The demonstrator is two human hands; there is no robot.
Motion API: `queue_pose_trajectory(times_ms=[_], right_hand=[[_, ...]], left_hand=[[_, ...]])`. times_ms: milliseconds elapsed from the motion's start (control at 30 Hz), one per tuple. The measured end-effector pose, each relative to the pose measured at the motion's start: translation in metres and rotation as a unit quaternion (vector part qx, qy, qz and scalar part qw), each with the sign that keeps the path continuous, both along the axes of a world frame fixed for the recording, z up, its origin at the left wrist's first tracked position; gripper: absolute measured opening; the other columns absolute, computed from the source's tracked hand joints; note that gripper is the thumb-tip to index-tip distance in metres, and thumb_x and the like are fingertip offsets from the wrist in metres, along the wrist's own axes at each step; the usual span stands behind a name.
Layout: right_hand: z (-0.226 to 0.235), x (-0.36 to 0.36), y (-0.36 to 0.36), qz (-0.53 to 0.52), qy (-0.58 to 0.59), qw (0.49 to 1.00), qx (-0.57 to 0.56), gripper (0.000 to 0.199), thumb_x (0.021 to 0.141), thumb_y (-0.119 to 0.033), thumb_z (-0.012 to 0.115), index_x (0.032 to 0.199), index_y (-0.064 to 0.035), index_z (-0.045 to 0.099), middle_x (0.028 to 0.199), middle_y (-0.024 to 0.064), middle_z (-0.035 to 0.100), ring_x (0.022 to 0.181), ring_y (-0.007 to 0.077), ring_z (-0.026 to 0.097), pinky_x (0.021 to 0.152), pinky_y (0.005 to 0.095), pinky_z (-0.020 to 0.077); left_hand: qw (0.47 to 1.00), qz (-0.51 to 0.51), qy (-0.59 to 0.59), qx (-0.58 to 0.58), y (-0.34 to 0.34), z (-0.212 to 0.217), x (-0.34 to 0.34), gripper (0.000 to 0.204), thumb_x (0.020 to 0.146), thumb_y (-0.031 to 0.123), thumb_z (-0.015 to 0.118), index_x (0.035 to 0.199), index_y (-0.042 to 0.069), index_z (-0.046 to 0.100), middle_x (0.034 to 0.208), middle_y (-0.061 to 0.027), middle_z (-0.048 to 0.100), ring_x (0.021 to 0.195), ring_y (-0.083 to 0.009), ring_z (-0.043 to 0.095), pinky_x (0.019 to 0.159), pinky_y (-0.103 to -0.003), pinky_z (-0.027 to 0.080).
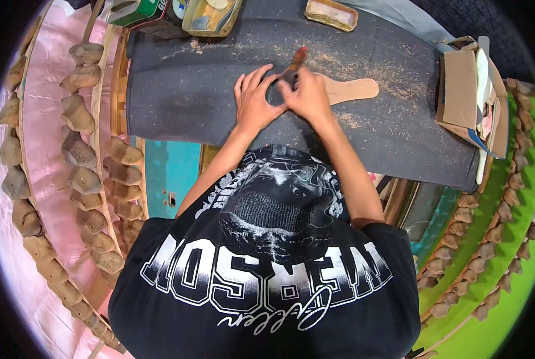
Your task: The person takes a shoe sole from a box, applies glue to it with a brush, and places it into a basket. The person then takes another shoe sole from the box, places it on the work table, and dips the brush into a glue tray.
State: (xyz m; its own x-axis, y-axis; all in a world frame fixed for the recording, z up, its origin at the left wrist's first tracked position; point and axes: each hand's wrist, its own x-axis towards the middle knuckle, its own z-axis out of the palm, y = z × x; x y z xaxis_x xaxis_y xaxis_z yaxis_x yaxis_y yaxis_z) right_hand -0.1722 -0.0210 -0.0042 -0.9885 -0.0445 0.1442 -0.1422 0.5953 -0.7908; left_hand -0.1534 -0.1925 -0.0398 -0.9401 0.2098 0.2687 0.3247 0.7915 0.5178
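Note:
My left hand (254,99) lies on the dark cloth with its fingers stretched out and apart. A dark rounded patch (273,94) shows between its thumb and forefinger; what it is cannot be made out. Close beside it, my right hand (306,99) is closed round a slim brown tool with a red end (298,58), which slants up and away. The tool's working end is hidden or blurred, so its exact kind is unclear. A flat, pale tan paddle-shaped piece (354,90) sticks out to the right from under my right hand, its other end covered.
Shavings are scattered over the cloth-covered table (177,102). At the back stand a worn open container (212,27), a green tin (138,13) and a small shallow tray (332,14). A cardboard box (459,90) is at the right edge. Strung brown shoe-last-like blocks (79,113) line both sides.

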Motion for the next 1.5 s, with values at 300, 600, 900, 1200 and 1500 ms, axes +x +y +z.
queue_pose_trajectory(times_ms=[300,600,900,1200,1500], right_hand=[[-0.01,-0.011,0.003,-0.041,0.155,0.987,0.025,0.026,0.085,-0.015,0.084,0.102,0.0016,0.072,0.078,0.0208,0.073,0.065,0.0359,0.073,0.063,0.0445,0.0573],[-0.002,-0.008,0.014,-0.076,0.028,0.997,0.02,0.033,0.082,-0.02,0.086,0.086,0.0059,0.066,0.066,0.0196,0.069,0.06,0.0334,0.073,0.06,0.0432,0.056],[-0.002,-0.015,0.008,-0.062,0.077,0.995,-0.005,0.036,0.083,-0.023,0.086,0.09,0.0059,0.065,0.068,0.0217,0.069,0.061,0.0385,0.071,0.06,0.0449,0.0552],[-0.009,-0.016,0.008,-0.023,0.025,0.999,-0.036,0.031,0.084,-0.02,0.086,0.094,0.0048,0.071,0.072,0.0212,0.071,0.064,0.0328,0.072,0.062,0.0417,0.056],[-0.002,-0.008,0.024,0.071,0.0,0.997,-0.008,0.033,0.082,-0.018,0.087,0.108,-0.0006,0.075,0.073,0.0173,0.07,0.061,0.0242,0.068,0.061,0.0372,0.0538]], left_hand=[[1.0,-0.008,-0.009,0.001,0.002,0.008,0.001,0.075,0.07,0.054,0.093,0.132,0.017,0.073,0.155,-0.0034,0.056,0.148,-0.027,0.046,0.127,-0.054,0.022],[1.0,-0.004,-0.02,-0.003,-0.002,0.006,0.005,0.08,0.069,0.059,0.093,0.134,0.019,0.072,0.156,-0.0028,0.056,0.149,-0.0269,0.046,0.127,-0.054,0.022],[1.0,0.006,-0.01,-0.002,0.002,0.005,0.001,0.087,0.07,0.062,0.092,0.137,0.013,0.069,0.154,-0.0059,0.057,0.148,-0.0272,0.046,0.128,-0.053,0.021],[1.0,0.007,-0.016,-0.001,0.004,0.006,0.0,0.088,0.069,0.061,0.092,0.137,0.011,0.068,0.155,-0.0055,0.057,0.148,-0.0271,0.046,0.129,-0.053,0.02],[1.0,0.015,-0.019,0.001,0.002,0.005,0.003,0.084,0.069,0.057,0.094,0.135,0.012,0.069,0.155,-0.004,0.057,0.148,-0.0272,0.047,0.128,-0.053,0.022]])
